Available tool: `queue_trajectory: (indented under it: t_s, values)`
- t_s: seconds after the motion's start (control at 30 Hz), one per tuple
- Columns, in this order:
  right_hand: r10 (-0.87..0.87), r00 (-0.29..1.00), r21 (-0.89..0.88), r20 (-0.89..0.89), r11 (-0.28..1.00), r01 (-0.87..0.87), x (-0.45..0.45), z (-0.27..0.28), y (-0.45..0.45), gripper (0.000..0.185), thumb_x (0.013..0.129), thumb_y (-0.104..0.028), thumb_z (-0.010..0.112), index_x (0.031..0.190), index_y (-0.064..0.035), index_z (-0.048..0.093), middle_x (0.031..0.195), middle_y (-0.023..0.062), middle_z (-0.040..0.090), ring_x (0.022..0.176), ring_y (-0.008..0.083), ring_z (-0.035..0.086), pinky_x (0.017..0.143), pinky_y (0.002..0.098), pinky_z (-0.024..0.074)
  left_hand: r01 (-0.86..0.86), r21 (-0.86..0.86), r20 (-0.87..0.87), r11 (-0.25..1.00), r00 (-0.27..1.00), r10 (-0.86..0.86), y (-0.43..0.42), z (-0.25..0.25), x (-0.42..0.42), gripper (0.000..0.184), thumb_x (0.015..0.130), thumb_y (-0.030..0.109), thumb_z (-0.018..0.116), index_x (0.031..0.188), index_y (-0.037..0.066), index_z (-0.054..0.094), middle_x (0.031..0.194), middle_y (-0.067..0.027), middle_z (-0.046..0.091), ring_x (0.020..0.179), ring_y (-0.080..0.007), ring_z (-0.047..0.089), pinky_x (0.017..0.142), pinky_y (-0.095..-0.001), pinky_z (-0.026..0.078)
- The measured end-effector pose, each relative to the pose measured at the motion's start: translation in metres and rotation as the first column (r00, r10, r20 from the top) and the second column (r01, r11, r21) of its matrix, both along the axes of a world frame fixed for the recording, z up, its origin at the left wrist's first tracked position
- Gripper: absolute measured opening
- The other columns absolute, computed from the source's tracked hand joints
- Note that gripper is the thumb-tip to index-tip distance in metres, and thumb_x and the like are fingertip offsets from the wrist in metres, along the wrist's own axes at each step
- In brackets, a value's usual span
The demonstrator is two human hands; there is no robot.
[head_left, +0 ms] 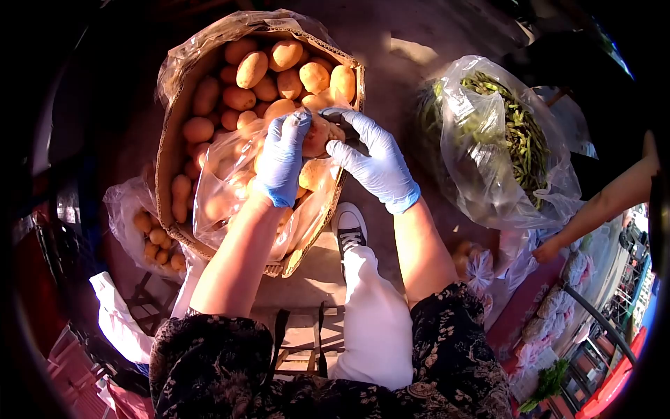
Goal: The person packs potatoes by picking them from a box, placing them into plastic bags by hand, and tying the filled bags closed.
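A cardboard box [165, 153] full of potatoes [252, 69] stands in front of me, and a clear plastic bag [227, 185] lies over its near part. My left hand [283, 157], in a blue glove, is closed on the gathered edge of that bag above the box. Close beside it, my right hand [377, 157], gloved too, curls its fingers and thumb around the side of a reddish potato [317, 137]. Plastic partly covers this potato, so whether it lies inside the bag is hard to see. My right fingertips are partly hidden.
At the right stands a large clear bag [481, 174] of green bean pods [523, 140]. Another person's arm [604, 202] reaches in beyond it. A small bag of potatoes [157, 241] sits left of the box. My shoe [349, 225] is by the box's right side.
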State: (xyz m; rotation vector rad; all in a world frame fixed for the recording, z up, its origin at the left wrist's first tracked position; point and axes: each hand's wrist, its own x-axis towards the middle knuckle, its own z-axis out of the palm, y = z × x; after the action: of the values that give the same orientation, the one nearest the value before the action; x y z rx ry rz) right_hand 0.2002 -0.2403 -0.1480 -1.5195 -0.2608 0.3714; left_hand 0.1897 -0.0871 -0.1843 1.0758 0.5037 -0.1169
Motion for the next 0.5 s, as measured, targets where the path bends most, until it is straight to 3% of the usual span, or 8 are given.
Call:
queue_trajectory:
  t_s: [0.03, 0.13, 0.17, 0.23, 0.3, 0.4, 0.43, 0.5]
  values:
    - [-0.022, 0.999, 0.004, -0.045, 1.0, 0.022, -0.001, 0.0, 0.002, 0.033, 0.078, 0.0, 0.058, 0.112, 0.0006, 0.056, 0.11, 0.0051, 0.059, 0.102, 0.0104, 0.052, 0.09, 0.0256, 0.0423, 0.005, 0.077, 0.037, 0.997, 0.999, -0.008, 0.0, 0.001, -0.003, 0.034, 0.088, 0.031, 0.057, 0.102, 0.0, 0.052, 0.089, -0.0087, 0.059, 0.079, -0.0137, 0.057, 0.071, -0.0268, 0.048]
    - [-0.051, 0.997, -0.001, 0.05, 0.999, 0.051, 0.0, -0.009, 0.005, 0.037, 0.075, -0.003, 0.062, 0.112, -0.0031, 0.058, 0.097, 0.0037, 0.062, 0.087, 0.0081, 0.058, 0.076, 0.0226, 0.048, 0.041, 0.274, 0.123, 0.961, 0.989, -0.077, 0.002, 0.005, -0.006, 0.038, 0.086, 0.027, 0.061, 0.106, -0.001, 0.048, 0.093, -0.0094, 0.059, 0.083, -0.014, 0.057, 0.073, -0.0271, 0.048]
    - [-0.066, 0.998, 0.042, 0.009, 0.997, 0.066, -0.001, -0.014, 0.005, 0.034, 0.073, -0.003, 0.062, 0.107, -0.002, 0.06, 0.093, 0.0058, 0.064, 0.084, 0.0095, 0.06, 0.073, 0.0236, 0.0496, 0.049, 0.378, 0.141, 0.924, 0.984, -0.11, 0.003, 0.008, -0.009, 0.039, 0.085, 0.027, 0.062, 0.107, -0.001, 0.047, 0.094, -0.01, 0.059, 0.083, -0.0147, 0.057, 0.073, -0.0274, 0.048]
    - [-0.108, 0.987, -0.03, 0.116, 0.993, 0.112, -0.002, -0.014, 0.007, 0.031, 0.072, -0.003, 0.063, 0.103, -0.0014, 0.06, 0.091, 0.0084, 0.065, 0.081, 0.0104, 0.062, 0.07, 0.0244, 0.0505, 0.073, 0.612, 0.148, 0.787, 0.968, -0.205, 0.006, 0.011, -0.009, 0.044, 0.081, 0.028, 0.065, 0.107, -0.002, 0.045, 0.095, -0.0129, 0.059, 0.086, -0.0177, 0.058, 0.077, -0.0294, 0.048]
    - [-0.169, 0.955, -0.108, 0.242, 0.974, 0.2, -0.004, -0.009, 0.012, 0.024, 0.07, -0.003, 0.064, 0.094, -0.0002, 0.061, 0.082, 0.0127, 0.067, 0.076, 0.0125, 0.065, 0.064, 0.0263, 0.0513, 0.061, 0.653, 0.168, 0.755, 0.96, -0.223, 0.007, 0.014, -0.008, 0.047, 0.08, 0.029, 0.066, 0.106, -0.002, 0.044, 0.095, -0.014, 0.058, 0.087, -0.0187, 0.058, 0.077, -0.0297, 0.048]
    - [-0.176, 0.97, -0.131, 0.17, 0.971, 0.199, -0.003, -0.012, 0.012, 0.017, 0.072, -0.001, 0.062, 0.089, 0.0004, 0.062, 0.075, 0.0127, 0.066, 0.071, 0.0111, 0.063, 0.061, 0.0252, 0.0501, 0.035, 0.653, 0.231, 0.757, 0.942, -0.243, 0.007, 0.013, -0.006, 0.049, 0.078, 0.03, 0.067, 0.106, -0.002, 0.044, 0.095, -0.0141, 0.059, 0.088, -0.0191, 0.058, 0.078, -0.0308, 0.048]
    - [-0.298, 0.932, -0.089, 0.208, 0.943, 0.321, 0.004, -0.023, 0.012, 0.011, 0.074, 0.003, 0.057, 0.083, -0.0001, 0.063, 0.071, 0.0115, 0.066, 0.067, 0.0101, 0.061, 0.059, 0.0242, 0.0487, 0.037, 0.629, 0.267, 0.776, 0.928, -0.26, 0.006, 0.018, -0.009, 0.048, 0.078, 0.03, 0.067, 0.106, -0.002, 0.044, 0.095, -0.0139, 0.059, 0.087, -0.019, 0.058, 0.079, -0.031, 0.048]
    - [-0.34, 0.94, -0.022, 0.012, 0.94, 0.34, 0.006, -0.028, 0.004, 0.018, 0.078, 0.007, 0.051, 0.085, -0.0008, 0.065, 0.079, 0.0085, 0.067, 0.071, 0.0091, 0.059, 0.065, 0.0233, 0.048, 0.04, 0.616, 0.317, 0.787, 0.902, -0.293, 0.001, 0.023, -0.013, 0.045, 0.081, 0.03, 0.063, 0.107, -0.001, 0.045, 0.094, -0.0108, 0.059, 0.085, -0.0172, 0.057, 0.078, -0.0296, 0.047]
